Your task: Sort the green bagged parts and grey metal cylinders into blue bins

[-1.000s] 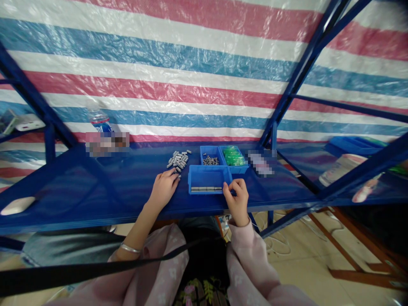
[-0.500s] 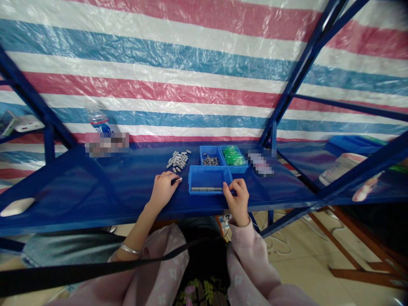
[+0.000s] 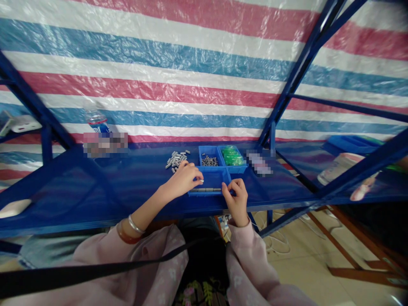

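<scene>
My left hand (image 3: pixel 185 179) reaches over the left rim of the near blue bin (image 3: pixel 219 180) and pinches a small grey metal cylinder at its fingertips. A row of grey cylinders (image 3: pixel 208 190) lies along the bin's front wall. My right hand (image 3: pixel 237 197) holds the bin's front right corner, fingers curled on the rim. A loose pile of grey cylinders (image 3: pixel 175 160) lies on the blue shelf (image 3: pixel 95 187) behind my left hand.
Behind the near bin stand a blue bin of small dark parts (image 3: pixel 209 158) and one with green bits (image 3: pixel 232 156). A water bottle (image 3: pixel 95 121) stands at the back left. Slanted blue frame posts (image 3: pixel 287 85) rise on the right. Another blue tray (image 3: pixel 350 144) sits far right.
My left hand took a cylinder from beside the pile and moved right with it, over the near bin. My right hand has stayed on the bin's corner.
</scene>
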{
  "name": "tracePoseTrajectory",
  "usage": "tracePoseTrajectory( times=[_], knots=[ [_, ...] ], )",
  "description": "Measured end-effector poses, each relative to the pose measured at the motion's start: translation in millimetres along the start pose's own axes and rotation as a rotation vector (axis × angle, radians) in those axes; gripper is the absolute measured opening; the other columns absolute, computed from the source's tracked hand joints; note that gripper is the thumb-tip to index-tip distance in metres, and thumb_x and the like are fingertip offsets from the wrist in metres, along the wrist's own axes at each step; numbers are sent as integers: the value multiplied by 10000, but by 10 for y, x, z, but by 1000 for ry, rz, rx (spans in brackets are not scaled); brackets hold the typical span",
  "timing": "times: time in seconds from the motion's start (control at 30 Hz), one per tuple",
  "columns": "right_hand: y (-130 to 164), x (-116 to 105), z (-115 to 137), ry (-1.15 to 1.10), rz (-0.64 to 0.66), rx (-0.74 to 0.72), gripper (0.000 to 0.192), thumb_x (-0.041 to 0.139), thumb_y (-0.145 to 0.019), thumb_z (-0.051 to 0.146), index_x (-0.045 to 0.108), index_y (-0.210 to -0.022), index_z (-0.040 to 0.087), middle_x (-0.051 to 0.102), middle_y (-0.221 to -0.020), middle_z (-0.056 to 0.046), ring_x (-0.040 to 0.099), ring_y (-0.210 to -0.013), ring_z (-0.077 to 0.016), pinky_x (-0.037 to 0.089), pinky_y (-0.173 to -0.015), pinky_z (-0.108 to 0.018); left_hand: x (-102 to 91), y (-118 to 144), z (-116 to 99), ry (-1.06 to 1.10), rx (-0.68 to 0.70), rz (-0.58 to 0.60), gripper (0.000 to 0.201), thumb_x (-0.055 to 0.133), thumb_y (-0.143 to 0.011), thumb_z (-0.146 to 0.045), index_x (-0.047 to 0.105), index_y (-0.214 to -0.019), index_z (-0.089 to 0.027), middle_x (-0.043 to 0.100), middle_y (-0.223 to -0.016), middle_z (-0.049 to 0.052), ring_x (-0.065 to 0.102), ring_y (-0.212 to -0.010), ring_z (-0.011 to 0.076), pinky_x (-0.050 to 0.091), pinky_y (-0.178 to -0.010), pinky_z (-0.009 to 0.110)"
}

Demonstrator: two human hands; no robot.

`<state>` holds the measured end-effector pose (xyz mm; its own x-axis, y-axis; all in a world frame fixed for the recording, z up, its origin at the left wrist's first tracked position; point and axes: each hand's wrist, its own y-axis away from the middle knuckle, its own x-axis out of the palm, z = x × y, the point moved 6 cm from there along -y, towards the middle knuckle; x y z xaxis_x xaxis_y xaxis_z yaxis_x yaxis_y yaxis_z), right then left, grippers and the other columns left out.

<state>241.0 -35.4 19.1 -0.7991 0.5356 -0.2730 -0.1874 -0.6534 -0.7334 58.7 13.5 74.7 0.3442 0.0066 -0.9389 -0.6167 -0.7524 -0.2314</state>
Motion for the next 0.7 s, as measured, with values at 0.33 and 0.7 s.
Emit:
tracePoseTrajectory(
  times=[0.33, 0.7],
  knots=[
    [-5, 2, 10, -7, -9, -6, 308, 607, -888, 251, 457, -622, 210, 425, -732, 17, 471, -677, -141, 422, -655, -299, 97, -56, -20, -81, 73, 249, 220, 555, -834, -129, 742, -768, -224, 740, -802, 15, 594, -855, 183, 218, -996, 394],
    [-2, 1, 7, -7, -2, -12, 308, 603, -895, 243, 455, -627, 207, 421, -734, 18, 470, -681, -140, 414, -662, -298, -33, -27, 4, 32, 107, 167, 279, 501, -954, -337, 736, -912, -192, 701, -1023, 57, 615, -987, 193, 325, -996, 382]
  ],
)
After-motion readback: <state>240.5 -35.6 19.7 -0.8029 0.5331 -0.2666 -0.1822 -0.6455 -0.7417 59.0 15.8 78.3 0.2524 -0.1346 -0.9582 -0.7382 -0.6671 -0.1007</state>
